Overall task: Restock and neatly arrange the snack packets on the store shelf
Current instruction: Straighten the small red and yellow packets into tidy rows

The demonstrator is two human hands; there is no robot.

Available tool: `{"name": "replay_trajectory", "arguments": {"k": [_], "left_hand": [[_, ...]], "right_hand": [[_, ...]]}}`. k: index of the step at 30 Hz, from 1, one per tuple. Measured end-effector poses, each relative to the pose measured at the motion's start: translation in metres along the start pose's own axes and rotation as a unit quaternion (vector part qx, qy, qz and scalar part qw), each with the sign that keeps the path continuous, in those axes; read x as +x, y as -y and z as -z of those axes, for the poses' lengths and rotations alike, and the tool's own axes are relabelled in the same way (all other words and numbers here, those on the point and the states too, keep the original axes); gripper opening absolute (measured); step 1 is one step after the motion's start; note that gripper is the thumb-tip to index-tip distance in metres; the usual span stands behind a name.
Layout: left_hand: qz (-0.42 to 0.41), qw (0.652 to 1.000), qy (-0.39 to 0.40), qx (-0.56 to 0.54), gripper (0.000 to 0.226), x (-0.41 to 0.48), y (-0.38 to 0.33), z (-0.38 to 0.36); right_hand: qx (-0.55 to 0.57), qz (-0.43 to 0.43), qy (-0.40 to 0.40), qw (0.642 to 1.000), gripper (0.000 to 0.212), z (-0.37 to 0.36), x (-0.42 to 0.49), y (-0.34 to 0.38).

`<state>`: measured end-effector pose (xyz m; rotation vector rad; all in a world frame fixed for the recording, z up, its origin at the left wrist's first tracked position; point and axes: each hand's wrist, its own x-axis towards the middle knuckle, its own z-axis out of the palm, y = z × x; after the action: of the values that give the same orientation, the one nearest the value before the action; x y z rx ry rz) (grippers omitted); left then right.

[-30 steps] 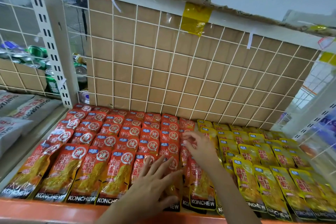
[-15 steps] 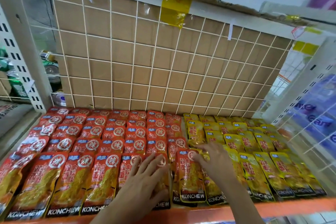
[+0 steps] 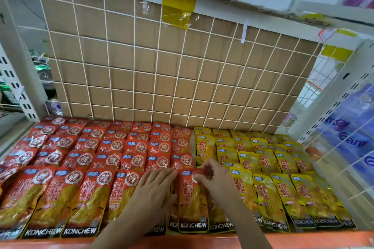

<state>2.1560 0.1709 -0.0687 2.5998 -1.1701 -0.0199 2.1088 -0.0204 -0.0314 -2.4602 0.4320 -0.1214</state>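
So we've got our left hand (image 3: 150, 194) lying flat on the front row of the red packets (image 3: 81, 147), fingers straight, gripping nothing. Our right hand (image 3: 216, 178) has its fingers curled and pinches the top corner of one front packet (image 3: 192, 202), which lies at the shelf (image 3: 303, 237) edge, right where the reds meet the yellow packets (image 3: 273, 168). Reds fill the left side, yellows the right, all in overlapping rows. A wire grid (image 3: 182, 66) with cardboard stands behind.
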Motion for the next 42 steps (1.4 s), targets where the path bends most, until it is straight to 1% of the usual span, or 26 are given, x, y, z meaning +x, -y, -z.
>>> {"name": "replay_trajectory", "arguments": {"k": [3, 6, 9, 12, 14, 17, 19, 22, 24, 28, 30, 32, 35, 39, 42], "left_hand": [[0.021, 1.0, -0.012, 0.01, 0.05, 0.003, -0.001, 0.003], [0.041, 0.998, -0.044, 0.013, 0.042, 0.015, -0.007, 0.01], [0.061, 0.997, -0.027, -0.031, 0.044, 0.031, -0.007, 0.014], [0.061, 0.996, -0.019, -0.061, 0.041, 0.047, -0.003, 0.011], [0.059, 0.995, -0.007, -0.076, 0.036, 0.055, -0.001, 0.011], [0.053, 0.995, -0.003, -0.089, 0.022, 0.064, 0.0, 0.011], [0.057, 0.992, -0.013, -0.114, 0.014, 0.069, 0.002, 0.013], [0.1, 0.985, -0.027, -0.141, 0.008, 0.078, 0.005, 0.019], [0.12, 0.982, -0.028, -0.145, 0.007, 0.083, 0.007, 0.022], [0.116, 0.984, -0.024, -0.136, 0.012, 0.088, 0.008, 0.023], [0.115, 0.983, -0.023, -0.14, 0.013, 0.087, 0.01, 0.021], [0.11, 0.981, -0.034, -0.153, 0.013, 0.086, 0.012, 0.019], [0.101, 0.977, -0.07, -0.173, 0.015, 0.083, 0.013, 0.019], [0.075, 0.974, -0.119, -0.18, 0.014, 0.072, 0.015, 0.019], [0.064, 0.979, -0.114, -0.157, 0.022, 0.057, 0.011, 0.021]], "right_hand": [[0.023, 0.01, 0.003, 1.0, 0.018, 0.001, 0.003, -0.006], [0.06, 0.003, 0.01, 0.998, 0.019, 0.003, 0.005, -0.012], [0.091, -0.014, 0.012, 0.996, 0.017, 0.007, 0.008, -0.021], [0.102, -0.021, 0.008, 0.995, 0.015, 0.011, 0.008, -0.026], [0.107, -0.022, 0.01, 0.994, 0.015, 0.012, 0.008, -0.028], [0.12, -0.019, 0.009, 0.993, 0.015, 0.012, 0.008, -0.029], [0.126, -0.013, 0.012, 0.992, 0.016, 0.013, 0.008, -0.028], [0.123, 0.0, 0.023, 0.992, 0.018, 0.012, 0.01, -0.026], [0.121, 0.006, 0.032, 0.992, 0.018, 0.01, 0.011, -0.022], [0.106, 0.02, 0.045, 0.993, 0.018, 0.0, 0.012, -0.006], [0.074, 0.034, 0.052, 0.995, 0.014, -0.006, 0.012, 0.0], [0.026, 0.056, 0.043, 0.997, 0.013, -0.008, 0.011, 0.005], [-0.002, 0.072, 0.038, 0.997, 0.014, -0.007, 0.012, 0.007], [-0.02, 0.062, 0.04, 0.997, 0.023, -0.008, 0.013, 0.007], [-0.022, 0.058, 0.042, 0.997, 0.034, -0.01, 0.013, 0.007]]}}
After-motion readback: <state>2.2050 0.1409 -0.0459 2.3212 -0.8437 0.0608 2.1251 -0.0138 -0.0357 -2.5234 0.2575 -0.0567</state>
